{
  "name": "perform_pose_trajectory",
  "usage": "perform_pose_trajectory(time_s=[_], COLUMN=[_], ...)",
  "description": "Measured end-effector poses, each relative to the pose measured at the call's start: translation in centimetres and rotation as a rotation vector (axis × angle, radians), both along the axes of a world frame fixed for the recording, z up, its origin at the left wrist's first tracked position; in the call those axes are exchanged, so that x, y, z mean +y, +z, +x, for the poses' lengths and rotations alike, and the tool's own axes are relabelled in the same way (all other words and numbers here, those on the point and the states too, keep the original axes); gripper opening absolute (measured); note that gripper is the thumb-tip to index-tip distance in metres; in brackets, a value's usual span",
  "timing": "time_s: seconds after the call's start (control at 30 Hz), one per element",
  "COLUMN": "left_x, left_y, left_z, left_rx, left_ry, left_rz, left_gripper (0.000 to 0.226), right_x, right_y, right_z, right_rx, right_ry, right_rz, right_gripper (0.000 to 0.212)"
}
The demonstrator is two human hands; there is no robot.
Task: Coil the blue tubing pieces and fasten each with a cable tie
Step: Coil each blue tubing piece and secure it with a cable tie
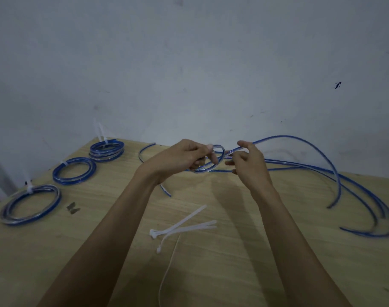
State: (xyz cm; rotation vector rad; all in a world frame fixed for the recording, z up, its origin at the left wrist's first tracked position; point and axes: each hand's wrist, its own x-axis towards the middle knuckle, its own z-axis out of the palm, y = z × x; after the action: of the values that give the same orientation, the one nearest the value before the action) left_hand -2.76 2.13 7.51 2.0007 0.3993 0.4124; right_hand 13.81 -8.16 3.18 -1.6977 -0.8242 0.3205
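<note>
Above the middle of the wooden table [277, 251], my left hand [184, 157] pinches a small loop of blue tubing [216, 161]. My right hand [248, 161] grips the same piece just to the right of the loop. Its long free end [317, 151] arches up and drops toward the right. More loose blue tubing [370, 209] curves along the table's right side. Three finished coils lie at the left, each with a white tie: a far coil [106, 151], a middle coil [74, 171] and a near coil [30, 204]. Several white cable ties [182, 227] lie between my forearms.
A short blue tubing end [166, 191] hangs below my left wrist, and another curved piece [146, 149] lies behind it. A thin white strand [167, 271] runs toward the near edge. A small dark scrap [72, 208] sits beside the near coil. A grey wall [189, 63] rises behind the table.
</note>
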Motion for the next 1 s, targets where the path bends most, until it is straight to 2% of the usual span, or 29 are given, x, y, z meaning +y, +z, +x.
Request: perform_pose_trajectory(time_s=[0.17, 0.3, 0.43, 0.5, 0.6, 0.73, 0.87, 1.0], left_x=[-0.2, -0.3, -0.1, -0.4, -0.6, -0.8, -0.8, 0.5], left_y=[0.4, 0.6, 0.7, 0.7, 0.6, -0.2, -1.0, -1.5], left_z=[-0.3, -0.6, -0.7, -0.5, 0.1, 1.0, 1.7, 1.6], left_rx=[0.117, 0.186, 0.201, 0.233, 0.28, 0.277, 0.315, 0.252], left_ry=[-0.023, -0.121, -0.113, -0.115, -0.102, -0.049, 0.029, 0.161], left_rz=[0.195, 0.227, 0.304, 0.344, 0.431, 0.558, 0.6, 0.632], left_gripper=[0.045, 0.042, 0.04, 0.038, 0.037, 0.036, 0.036, 0.036], right_x=[-0.2, -0.1, -0.4, -0.5, -0.9, -1.6, -2.1, -3.5], right_y=[-0.7, -0.6, -0.6, -0.4, 0.2, 0.9, 2.0, 3.1], right_z=[0.8, 0.9, 0.9, 0.8, 0.9, 1.4, 2.2, 3.5], right_rx=[-0.567, -0.714, -0.858, -0.86, -0.752, -0.683, -0.601, -0.544], right_ry=[-0.107, -0.142, -0.152, -0.14, -0.162, -0.149, 0.004, 0.07], right_rz=[-0.35, -0.534, -0.58, -0.577, -0.587, -0.744, -0.85, -0.89], right_gripper=[0.022, 0.015, 0.018, 0.025, 0.04, 0.053, 0.041, 0.032])
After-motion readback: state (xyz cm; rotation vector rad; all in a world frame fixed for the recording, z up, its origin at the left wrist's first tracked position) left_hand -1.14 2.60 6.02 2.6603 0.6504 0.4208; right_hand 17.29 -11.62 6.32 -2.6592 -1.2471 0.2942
